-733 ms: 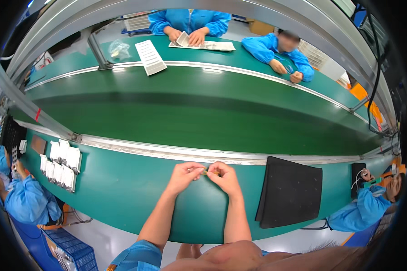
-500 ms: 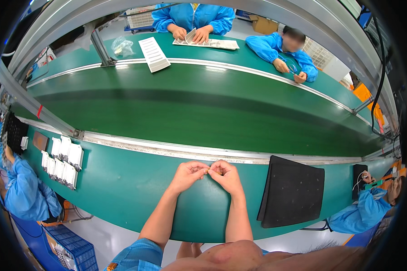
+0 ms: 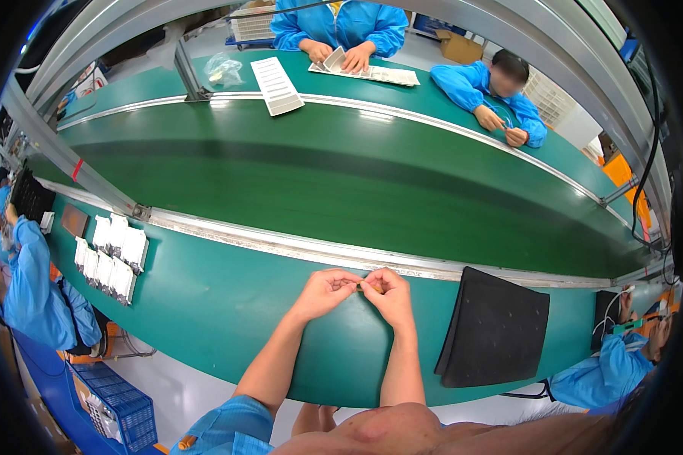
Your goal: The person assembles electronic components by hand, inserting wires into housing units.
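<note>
Fingers of left hand (image 3: pixel 322 294) and right hand (image 3: pixel 391 299) pinched on small yellowish piece (image 3: pixel 360 287), mostly hidden, over worktop (image 3: pixel 228 322). Handling looks under way; piece not yet released; what remains, can't tell from here. Black sheet (image 3: pixel 499 330) to right, white parts (image 3: pixel 114 273) in rows left. Green belt (image 3: pixel 341 189) beyond.

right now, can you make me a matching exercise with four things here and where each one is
1. black sheet
2. white parts
3. blue crate
4. small yellowish piece

A. on the bench, left of the left hand
B. pinched between left hand and right hand
C. off the bench, lower left
D. on the bench, right of the right hand

Pairs: 1-D, 2-A, 3-C, 4-B
</note>
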A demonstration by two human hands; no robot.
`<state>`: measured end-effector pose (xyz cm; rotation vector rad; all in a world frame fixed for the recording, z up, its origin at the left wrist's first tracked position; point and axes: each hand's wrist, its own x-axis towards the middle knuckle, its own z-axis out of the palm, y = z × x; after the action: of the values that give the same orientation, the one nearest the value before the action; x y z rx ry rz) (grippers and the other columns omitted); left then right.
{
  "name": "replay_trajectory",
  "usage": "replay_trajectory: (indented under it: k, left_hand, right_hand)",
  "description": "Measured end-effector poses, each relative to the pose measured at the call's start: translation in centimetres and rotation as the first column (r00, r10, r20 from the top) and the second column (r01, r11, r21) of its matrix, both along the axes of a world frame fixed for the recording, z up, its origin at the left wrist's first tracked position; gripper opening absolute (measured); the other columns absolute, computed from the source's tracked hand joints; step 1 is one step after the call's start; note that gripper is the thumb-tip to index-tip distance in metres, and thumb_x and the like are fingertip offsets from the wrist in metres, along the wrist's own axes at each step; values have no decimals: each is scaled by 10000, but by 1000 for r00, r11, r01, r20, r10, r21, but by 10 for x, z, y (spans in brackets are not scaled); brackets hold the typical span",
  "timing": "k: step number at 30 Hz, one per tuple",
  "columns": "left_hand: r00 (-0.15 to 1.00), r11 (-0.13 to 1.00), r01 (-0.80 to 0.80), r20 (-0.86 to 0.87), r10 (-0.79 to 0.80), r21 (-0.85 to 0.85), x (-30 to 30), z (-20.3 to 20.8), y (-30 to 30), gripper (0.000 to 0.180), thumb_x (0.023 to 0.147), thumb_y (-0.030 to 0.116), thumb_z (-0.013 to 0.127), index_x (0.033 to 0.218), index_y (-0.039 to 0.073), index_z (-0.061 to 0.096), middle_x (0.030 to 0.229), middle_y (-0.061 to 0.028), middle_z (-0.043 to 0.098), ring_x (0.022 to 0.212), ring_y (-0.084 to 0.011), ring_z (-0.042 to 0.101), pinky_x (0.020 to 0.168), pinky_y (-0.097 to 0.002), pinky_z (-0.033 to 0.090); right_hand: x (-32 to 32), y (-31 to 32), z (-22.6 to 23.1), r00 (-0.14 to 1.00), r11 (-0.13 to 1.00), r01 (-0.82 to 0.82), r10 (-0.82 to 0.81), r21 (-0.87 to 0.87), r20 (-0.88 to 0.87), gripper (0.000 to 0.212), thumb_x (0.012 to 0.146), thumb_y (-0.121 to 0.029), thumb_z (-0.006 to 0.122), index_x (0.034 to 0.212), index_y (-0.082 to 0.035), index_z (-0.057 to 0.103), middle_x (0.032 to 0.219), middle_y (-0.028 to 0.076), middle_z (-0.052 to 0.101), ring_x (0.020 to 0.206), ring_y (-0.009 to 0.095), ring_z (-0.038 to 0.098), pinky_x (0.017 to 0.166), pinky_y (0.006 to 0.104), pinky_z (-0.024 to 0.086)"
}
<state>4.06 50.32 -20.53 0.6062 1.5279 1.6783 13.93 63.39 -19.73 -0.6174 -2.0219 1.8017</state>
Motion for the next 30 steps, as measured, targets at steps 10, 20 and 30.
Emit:
replay_trajectory:
  k: [10, 20, 30]
  left_hand:
    - [993, 997, -12, -116, 20, 70, -5, -11, -10, 149, 822, 72, 593, 937, -19, 620, 861, -74, 641, 834, -118, 588, 732, -264, 489]
    - [961, 989, -126, -240, 141, 75, -4, 7, -7, 101, 708, 54, 602, 773, -14, 639, 665, -80, 623, 622, -116, 580, 587, -257, 467]
    - [953, 982, -163, -243, 183, 98, -3, 4, -6, 90, 709, 58, 598, 736, -25, 623, 625, -95, 611, 595, -128, 585, 562, -262, 465]
  right_hand:
    - [-8, -6, -5, 997, 997, -36, 30, 75, 76, 135, 708, -82, 697, 735, -46, 570, 641, -48, 462, 579, 51, 382, 510, 192, 318]
    - [-8, -4, -9, 996, 996, -85, 84, -7, -39, 65, 815, -10, 579, 860, 16, 540, 786, 9, 485, 711, 78, 447, 636, 209, 399]
    - [-7, -1, -10, 991, 960, -122, 130, 253, -18, 85, 839, -27, 548, 880, 47, 549, 838, 53, 497, 757, 122, 489, 677, 228, 421]
